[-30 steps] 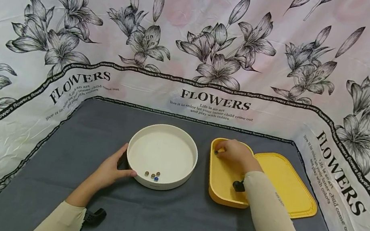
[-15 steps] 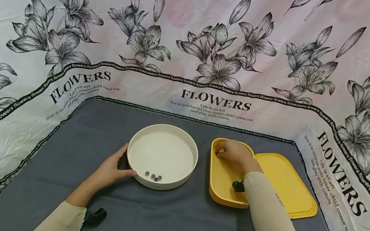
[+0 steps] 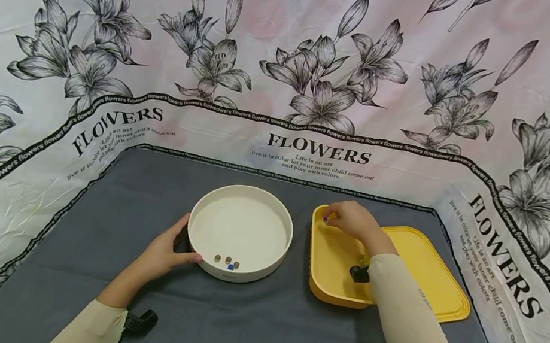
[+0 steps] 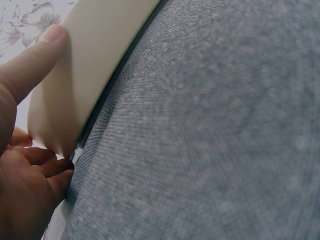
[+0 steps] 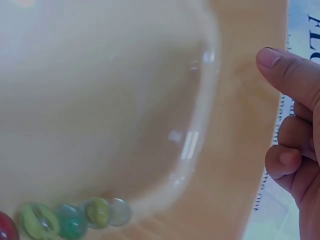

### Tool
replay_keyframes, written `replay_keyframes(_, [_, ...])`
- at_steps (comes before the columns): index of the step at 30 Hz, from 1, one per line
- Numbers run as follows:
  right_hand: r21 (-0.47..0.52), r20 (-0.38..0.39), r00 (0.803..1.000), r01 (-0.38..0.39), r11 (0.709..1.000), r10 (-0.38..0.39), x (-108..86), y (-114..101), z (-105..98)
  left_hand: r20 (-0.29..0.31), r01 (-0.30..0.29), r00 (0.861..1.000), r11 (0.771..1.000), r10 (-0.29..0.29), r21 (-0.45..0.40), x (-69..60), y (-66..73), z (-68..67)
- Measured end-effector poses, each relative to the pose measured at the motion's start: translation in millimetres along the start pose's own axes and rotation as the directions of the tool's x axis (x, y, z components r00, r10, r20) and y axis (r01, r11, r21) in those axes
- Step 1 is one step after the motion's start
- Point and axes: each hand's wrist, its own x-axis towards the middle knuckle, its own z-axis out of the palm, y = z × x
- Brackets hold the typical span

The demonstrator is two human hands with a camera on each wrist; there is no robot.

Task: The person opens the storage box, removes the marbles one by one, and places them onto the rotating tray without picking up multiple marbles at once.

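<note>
My left hand (image 3: 163, 253) grips the near left side of a round white tray (image 3: 258, 223), thumb at the rim; the left wrist view shows its thumb (image 4: 35, 65) on the tray's wall and curled fingers at the base. Several marbles lie inside near the front: a blue marble (image 3: 230, 267) and some brownish ones (image 3: 228, 260). My right hand (image 3: 354, 221) is over the far end of a yellow box (image 3: 332, 266), pinching a blue marble (image 3: 325, 219) between thumb and finger. The right wrist view hides that marble behind the thumb (image 5: 272, 60).
A yellow lid (image 3: 428, 270) lies right of the box, partly under the right sleeve (image 3: 408, 321). Along one side of the box's floor sit several marbles, including a green marble (image 5: 71, 221) and a red one (image 5: 7, 227). Grey cloth (image 3: 236, 335) covers the table.
My right hand has risen slightly, with the blue marble now visible at its fingertips. In the tray the marbles rolled a little and settled. My left hand stays put.
</note>
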Motion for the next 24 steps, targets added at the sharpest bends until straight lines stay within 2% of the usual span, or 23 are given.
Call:
replay_keyframes(7, [0.005,-0.009,1.000,0.014,1.000,-0.014,-1.4,-8.4,-12.7,0.009,-0.023,1.000,0.999,0.024,-0.046,-0.4,0.5,0.9])
replay_keyframes(24, [-0.016,-0.003,0.998,0.065,0.998,-0.065,-2.7,-33.3,-37.8,0.008,-0.023,1.000,0.999,0.023,-0.035,-0.9,1.3,0.2])
